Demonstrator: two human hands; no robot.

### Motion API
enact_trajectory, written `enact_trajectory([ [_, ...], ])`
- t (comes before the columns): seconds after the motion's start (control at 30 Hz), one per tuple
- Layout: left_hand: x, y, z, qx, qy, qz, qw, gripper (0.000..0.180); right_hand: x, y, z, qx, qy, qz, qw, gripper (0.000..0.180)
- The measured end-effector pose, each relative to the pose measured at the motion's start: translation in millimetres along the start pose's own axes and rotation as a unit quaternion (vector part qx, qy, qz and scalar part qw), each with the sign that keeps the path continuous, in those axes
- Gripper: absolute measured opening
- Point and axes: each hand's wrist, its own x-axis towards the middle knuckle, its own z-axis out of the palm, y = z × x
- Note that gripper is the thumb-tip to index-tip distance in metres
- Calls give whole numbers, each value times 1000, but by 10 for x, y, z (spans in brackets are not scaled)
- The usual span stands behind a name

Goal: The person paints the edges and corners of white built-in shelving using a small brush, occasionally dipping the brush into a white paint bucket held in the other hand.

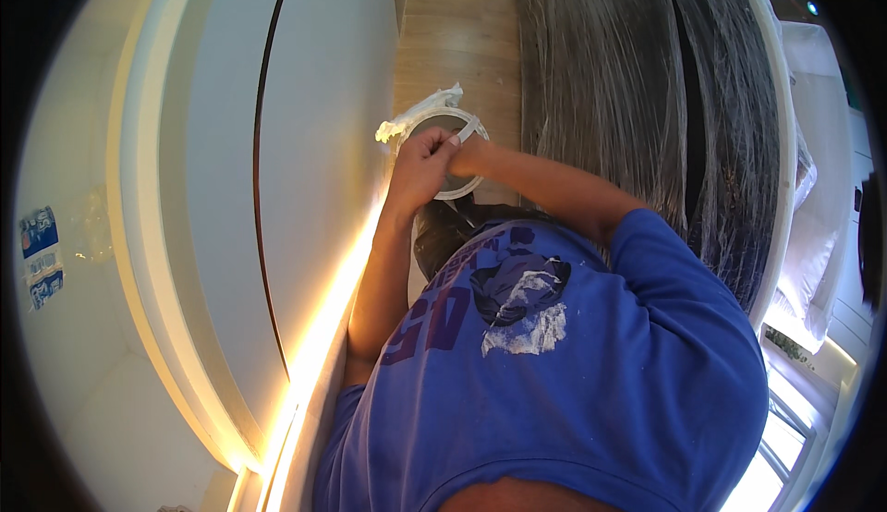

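Bucket point(454, 195) sits before the person's legs point(438, 242), between a pale panel point(333, 96) on the left and a dark, plastic-wrapped piece point(601, 78) on the right. Leftmost, best have the crumpled white sheet point(427, 108) clear of the opening; next, the left hand point(423, 163), curled closed seemingly on a pale strip point(470, 128), should move steadily; the right hand point(472, 154) can support, its grip too hidden to judge. Round, white-rimmed, greyish inside, contents unclear
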Motion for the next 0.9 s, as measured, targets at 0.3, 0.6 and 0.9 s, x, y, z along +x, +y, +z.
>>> enact_trajectory([
  [0.3,47,-50,-25,17,15,-1,1000,20,-211,-190,-234,-221,-124,-25,967,29],
  [0.6,78,-89,32,20,41,5,999,20,-1128,-296,-839,-74,39,-79,993,20],
  [0.9,90,-28,23,26,52,-19,998,21,-1371,-318,-1049,-76,65,-90,991,22],
])
